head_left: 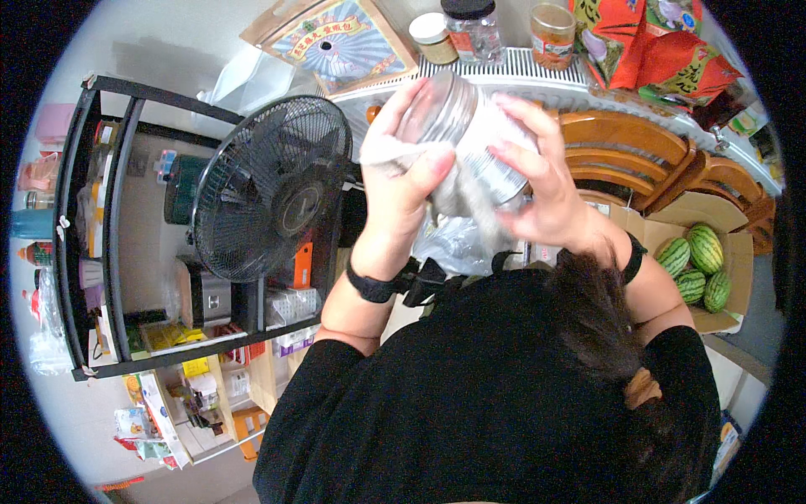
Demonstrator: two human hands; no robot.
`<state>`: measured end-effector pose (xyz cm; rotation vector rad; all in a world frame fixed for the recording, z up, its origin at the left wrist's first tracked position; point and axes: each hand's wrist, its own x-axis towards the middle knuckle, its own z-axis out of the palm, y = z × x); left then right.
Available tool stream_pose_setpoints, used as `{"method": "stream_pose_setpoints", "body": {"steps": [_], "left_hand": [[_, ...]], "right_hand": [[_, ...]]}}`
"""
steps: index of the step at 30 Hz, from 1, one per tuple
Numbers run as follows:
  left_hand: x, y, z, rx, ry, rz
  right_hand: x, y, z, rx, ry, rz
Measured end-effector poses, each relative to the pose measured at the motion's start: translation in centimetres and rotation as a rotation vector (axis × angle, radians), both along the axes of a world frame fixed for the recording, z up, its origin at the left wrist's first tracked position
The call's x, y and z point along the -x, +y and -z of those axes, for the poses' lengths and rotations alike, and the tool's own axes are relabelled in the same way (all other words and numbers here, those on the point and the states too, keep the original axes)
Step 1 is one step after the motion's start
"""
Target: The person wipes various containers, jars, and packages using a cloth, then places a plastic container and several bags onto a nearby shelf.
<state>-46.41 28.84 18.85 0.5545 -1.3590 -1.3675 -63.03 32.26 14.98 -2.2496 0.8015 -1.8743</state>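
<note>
Both hands hold a clear jar point(458, 104) up before me, tilted, with a white label that bears writing on its side. My left hand point(403, 151) grips the threaded neck end through a whitish cloth point(463, 189), which hangs down below the jar. Around the labelled body are the spread fingers of my right hand point(544, 170). The jar and fingers are blurred, so whether the jar has a lid cannot be told. Behind the hands, a ribbed white radiator point(522, 74) carries several jars and packets.
At the left a black fan point(274, 189) stands by a black metal rack point(113, 239). Wooden chairs point(620, 151) line the radiator at the right, near a cardboard box point(742, 271) of watermelons point(705, 249). On the radiator are a white-lidded jar point(434, 39), a black-lidded jar point(473, 34) and red packets point(677, 63).
</note>
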Motion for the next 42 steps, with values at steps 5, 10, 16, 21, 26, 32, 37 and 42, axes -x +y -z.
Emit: {"method": "stream_pose_setpoints", "body": {"steps": [5, 10, 16, 21, 26, 32, 37, 42], "left_hand": [[-1.4, -0.5, 0.5, 0.299, -0.346, 0.168], [0.7, 0.5, 1.3, 0.082, -0.033, -0.020], [1.6, -1.8, 4.8, 0.712, -0.395, -0.420], [2.6, -2.4, 4.8, 1.018, -0.627, -0.652], [3.2, -1.6, 2.8, 0.900, -0.604, -0.505], [2.1, -1.2, 1.2, 0.717, -0.687, -0.406], [1.9, -2.3, 0.7, 0.599, -0.620, -0.263], [2.9, -2.5, 1.5, 0.680, -0.519, -0.239]], "right_hand": [[1.6, 0.0, -0.4, -0.724, -0.290, -0.674], [0.2, 0.2, 0.2, -0.688, -0.287, -0.493], [0.6, -0.9, -0.3, -0.854, -1.147, -0.655], [-0.8, -0.4, -1.0, -0.958, -1.142, -0.640], [-0.5, -0.8, -0.8, -0.962, -1.198, -0.626], [-0.7, -0.8, -1.9, -1.166, -1.267, -0.700], [0.5, -1.5, -1.6, -1.163, -1.314, -0.885], [0.8, -2.0, -1.5, -1.054, -1.277, -0.871]]}}
